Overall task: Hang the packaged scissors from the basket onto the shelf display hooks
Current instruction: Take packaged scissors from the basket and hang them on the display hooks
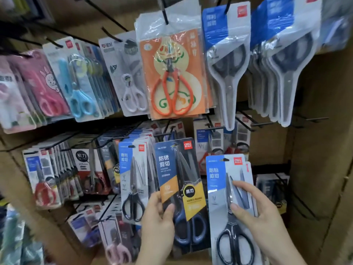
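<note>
Held blue-handled scissors pack [177, 169] in left hand [158, 224], fingers [168, 210] curled round its edge — held black-handled scissors pack [222, 190] just beside, right hand [257, 219] fingers [242, 185] pinching it.

crowded hooks [112, 36], open gap [267, 142] right

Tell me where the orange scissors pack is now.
Head view, upper row, centre: the orange scissors pack hangs on a hook between a white scissors pack at left and a blue-topped pack at right.

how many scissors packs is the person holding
2: a dark pack in the left hand, a pale pack in the right hand. An edge behind the pale one may be a third.
</note>
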The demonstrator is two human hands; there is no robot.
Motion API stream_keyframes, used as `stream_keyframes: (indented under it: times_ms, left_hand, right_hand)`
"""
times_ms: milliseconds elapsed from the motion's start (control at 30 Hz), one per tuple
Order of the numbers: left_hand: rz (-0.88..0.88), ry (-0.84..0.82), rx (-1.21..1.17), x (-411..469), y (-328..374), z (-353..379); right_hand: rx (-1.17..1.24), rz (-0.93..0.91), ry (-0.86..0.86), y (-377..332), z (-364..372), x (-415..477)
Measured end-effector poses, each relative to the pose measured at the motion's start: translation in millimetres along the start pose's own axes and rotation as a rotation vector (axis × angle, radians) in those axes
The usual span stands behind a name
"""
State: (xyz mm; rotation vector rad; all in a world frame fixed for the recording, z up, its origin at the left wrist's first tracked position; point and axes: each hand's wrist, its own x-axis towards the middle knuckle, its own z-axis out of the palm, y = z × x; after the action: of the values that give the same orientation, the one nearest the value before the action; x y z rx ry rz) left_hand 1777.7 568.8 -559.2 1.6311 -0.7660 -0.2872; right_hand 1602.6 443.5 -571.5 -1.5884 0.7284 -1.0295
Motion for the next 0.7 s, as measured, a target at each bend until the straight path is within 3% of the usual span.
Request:
stream_keyframes:
  times_ms: [267,533,700]
  left_hand:
    - [-0.046,0.051,0.005,15,-9,-17]
    - [-0.05,-0.003,0.079,48,-1,-8]
    - [-0.044,0.047,0.182,78,1,17]
  right_hand:
    - [0.119,0.031,-0.063,-4,15,-1]
    - [0.288,0.12,-0.103,1,24,7]
    - [0.403,0.22,-0.022,5,26,10]
